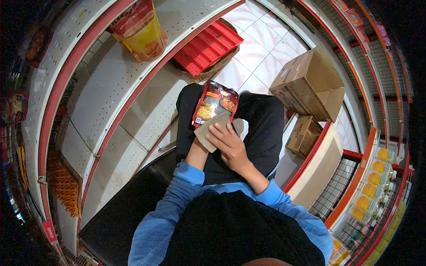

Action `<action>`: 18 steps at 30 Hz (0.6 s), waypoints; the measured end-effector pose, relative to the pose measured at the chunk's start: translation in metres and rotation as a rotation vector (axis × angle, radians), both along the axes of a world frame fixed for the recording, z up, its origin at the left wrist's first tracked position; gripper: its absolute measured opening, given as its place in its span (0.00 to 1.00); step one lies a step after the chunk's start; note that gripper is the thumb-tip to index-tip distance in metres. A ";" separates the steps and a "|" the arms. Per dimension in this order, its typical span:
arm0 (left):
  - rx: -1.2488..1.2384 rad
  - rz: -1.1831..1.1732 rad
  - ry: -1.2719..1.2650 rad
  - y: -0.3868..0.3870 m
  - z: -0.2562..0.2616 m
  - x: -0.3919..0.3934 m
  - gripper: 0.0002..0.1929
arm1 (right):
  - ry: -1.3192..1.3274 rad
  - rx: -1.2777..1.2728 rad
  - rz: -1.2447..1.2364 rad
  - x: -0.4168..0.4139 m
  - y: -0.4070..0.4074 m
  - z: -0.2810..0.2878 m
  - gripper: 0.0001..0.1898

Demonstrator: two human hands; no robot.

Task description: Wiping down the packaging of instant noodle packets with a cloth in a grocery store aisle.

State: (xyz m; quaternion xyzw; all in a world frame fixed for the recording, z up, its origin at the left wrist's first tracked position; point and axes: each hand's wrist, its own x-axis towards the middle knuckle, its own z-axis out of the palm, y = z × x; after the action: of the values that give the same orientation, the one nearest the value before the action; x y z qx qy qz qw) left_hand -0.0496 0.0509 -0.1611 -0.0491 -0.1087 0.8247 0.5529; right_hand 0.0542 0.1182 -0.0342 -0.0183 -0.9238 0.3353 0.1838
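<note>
A red and dark plastic food pouch with pictures and printing lies tilted above my lap, between my knees. My left hand reaches under it; only the wrist shows, and the pouch and cloth hide the fingers. The pouch appears to rest in that hand. Over the pouch's lower end is a folded beige cloth. My right hand lies on this cloth, fingers spread and slightly bent, pressing it against the pouch.
Perforated metal shelves with red edges curve along the left, holding a cooking oil pouch. A red plastic tray sits in a woven basket ahead. Cardboard boxes and a wire rack of bottles stand at right.
</note>
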 end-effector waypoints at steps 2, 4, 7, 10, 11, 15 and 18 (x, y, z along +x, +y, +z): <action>-0.016 0.066 0.016 0.011 0.000 -0.005 0.31 | -0.015 0.012 -0.058 -0.003 0.008 -0.003 0.28; -0.024 0.135 0.035 0.022 0.007 -0.009 0.31 | -0.007 0.028 -0.156 -0.010 0.021 -0.006 0.29; -0.048 0.130 0.007 0.025 0.014 -0.010 0.33 | 0.028 0.048 -0.217 -0.017 0.027 -0.003 0.29; -0.319 0.071 0.069 0.017 0.000 -0.007 0.30 | 0.002 0.084 -0.129 -0.010 0.011 0.007 0.26; -0.273 0.039 0.046 0.010 -0.004 -0.004 0.30 | -0.019 0.105 -0.055 -0.007 0.004 0.008 0.25; -0.098 -0.050 -0.004 -0.007 -0.005 0.002 0.30 | 0.008 0.075 0.087 -0.001 -0.006 0.008 0.24; -0.142 0.037 0.014 0.009 0.000 -0.006 0.31 | 0.015 0.115 -0.001 -0.005 0.013 0.007 0.24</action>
State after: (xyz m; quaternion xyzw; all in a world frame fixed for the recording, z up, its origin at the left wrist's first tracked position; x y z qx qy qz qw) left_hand -0.0558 0.0597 -0.1608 -0.0804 -0.0467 0.8408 0.5333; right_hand 0.0489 0.1313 -0.0268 -0.0056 -0.9401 0.2819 0.1916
